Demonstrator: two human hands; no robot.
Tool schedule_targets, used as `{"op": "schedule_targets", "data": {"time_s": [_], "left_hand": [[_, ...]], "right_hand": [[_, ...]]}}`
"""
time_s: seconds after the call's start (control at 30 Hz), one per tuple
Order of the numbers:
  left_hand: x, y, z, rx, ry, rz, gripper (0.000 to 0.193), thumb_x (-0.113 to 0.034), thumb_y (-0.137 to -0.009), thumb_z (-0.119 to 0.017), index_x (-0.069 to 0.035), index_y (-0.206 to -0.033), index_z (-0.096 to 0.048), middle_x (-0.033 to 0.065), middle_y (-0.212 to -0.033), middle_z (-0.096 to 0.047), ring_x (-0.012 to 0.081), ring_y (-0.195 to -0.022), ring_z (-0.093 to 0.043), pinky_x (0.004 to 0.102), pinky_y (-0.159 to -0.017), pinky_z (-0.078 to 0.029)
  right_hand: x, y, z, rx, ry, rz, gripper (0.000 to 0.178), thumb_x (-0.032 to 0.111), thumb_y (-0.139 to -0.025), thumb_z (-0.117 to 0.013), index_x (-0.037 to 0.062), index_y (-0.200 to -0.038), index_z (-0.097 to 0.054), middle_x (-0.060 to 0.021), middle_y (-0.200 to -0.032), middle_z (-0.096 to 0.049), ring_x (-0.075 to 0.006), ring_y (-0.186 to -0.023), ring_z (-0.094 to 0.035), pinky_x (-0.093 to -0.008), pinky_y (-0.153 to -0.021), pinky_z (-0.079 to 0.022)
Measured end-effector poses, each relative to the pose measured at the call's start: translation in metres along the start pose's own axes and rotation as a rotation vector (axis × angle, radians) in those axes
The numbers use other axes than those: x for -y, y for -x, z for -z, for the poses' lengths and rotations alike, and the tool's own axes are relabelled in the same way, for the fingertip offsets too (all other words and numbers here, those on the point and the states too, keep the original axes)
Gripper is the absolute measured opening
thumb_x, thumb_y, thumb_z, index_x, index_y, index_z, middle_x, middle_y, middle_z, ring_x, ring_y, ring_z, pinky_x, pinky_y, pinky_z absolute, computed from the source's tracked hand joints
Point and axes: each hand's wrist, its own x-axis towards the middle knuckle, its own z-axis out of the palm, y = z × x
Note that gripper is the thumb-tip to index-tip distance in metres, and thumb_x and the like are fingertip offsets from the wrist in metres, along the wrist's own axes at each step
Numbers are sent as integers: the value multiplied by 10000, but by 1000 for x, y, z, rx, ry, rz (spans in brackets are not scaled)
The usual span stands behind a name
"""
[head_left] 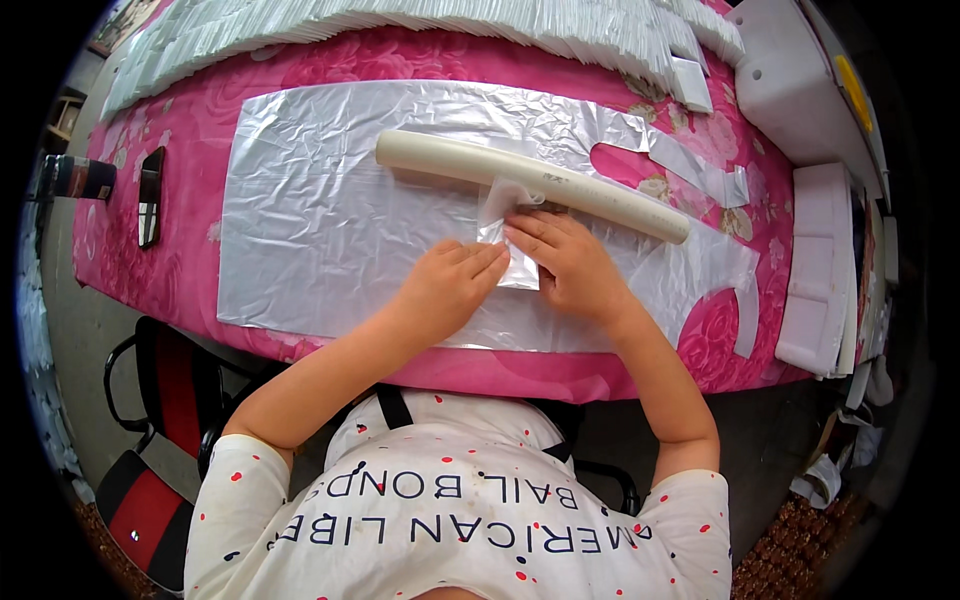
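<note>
A large silvery-white plastic sheet [300,200] lies spread on the table, with rounded cut-outs and narrow strips at its right end. On its middle sits a small folded plastic packet [521,270], shiny and roughly rectangular. My left hand [450,285] has its fingers pressed together at the packet's left edge. My right hand [568,262] holds the packet from the right, its fingers across the upper part and partly hiding it. Just beyond my fingers, a long cream-coloured pipe [450,157] rests on the sheet, slanting down to the right.
Rows of folded white packets [400,22] line the table's far edge. A pink flowered tablecloth [350,62] covers the table. At the left are a phone [150,198] and a dark cylindrical container [80,178]. White foam boxes [815,270] stand at the right; red-and-black chairs [175,385] are lower left.
</note>
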Motion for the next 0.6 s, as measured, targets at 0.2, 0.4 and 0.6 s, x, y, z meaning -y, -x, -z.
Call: {"op": "schedule_targets", "data": {"time_s": [0.2,0.4,0.6], "left_hand": [[-17,41,19,13,110,-116,387,-57,-692,-587,3,-1074,-577,112,-1134,-589,225,-1025,-575,372,-846,-453],[-19,52,16,29,163,-40,449,-51,-676,-592,-4,-1122,-559,113,-1090,-606,227,-982,-591,357,-830,-459],[-22,37,22,100,474,445,450,-65,-768,-600,36,-1194,-494,123,-847,-654,231,-745,-636,327,-710,-479]], "right_hand": [[43,34,-24,-96,18,73,277,78,-733,-574,36,-1003,-624,-66,-1053,-627,-218,-989,-584,-341,-798,-467],[54,43,-25,-83,-72,-28,245,97,-749,-593,74,-987,-640,-63,-1019,-634,-207,-913,-592,-327,-764,-473],[54,19,-10,38,-490,-757,168,171,-812,-605,28,-862,-677,-99,-731,-652,-220,-620,-604,-296,-584,-463]]}}
